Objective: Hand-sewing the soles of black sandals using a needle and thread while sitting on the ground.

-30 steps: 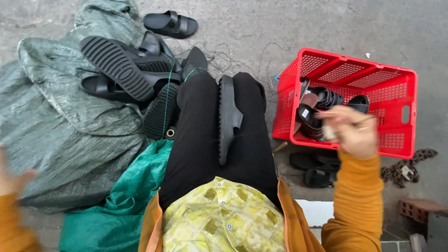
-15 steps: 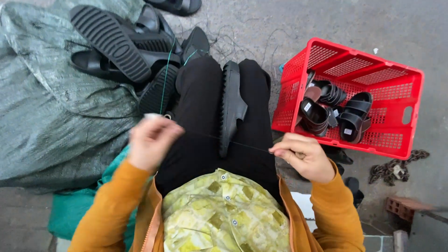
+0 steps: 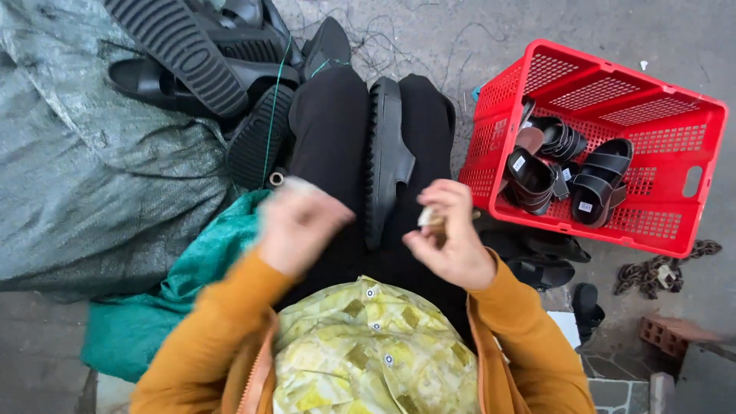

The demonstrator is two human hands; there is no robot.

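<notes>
Sandal (image 3: 386, 153) on lap between hands; crate (image 3: 613, 146) at right, holding sandals (image 3: 567, 172); sack (image 3: 84, 176) at left, soles (image 3: 199, 69) heaped on it; chain (image 3: 659, 272) beside crate.

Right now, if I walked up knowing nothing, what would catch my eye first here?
Most likely the bright red plastic crate at the right, with black sandals lying inside. Next, the black shoe sole resting along the person's lap, with the left hand and right hand raised just above it, the right pinching something small. At the upper left, more black soles lie piled on a grey-green woven sack.
</notes>
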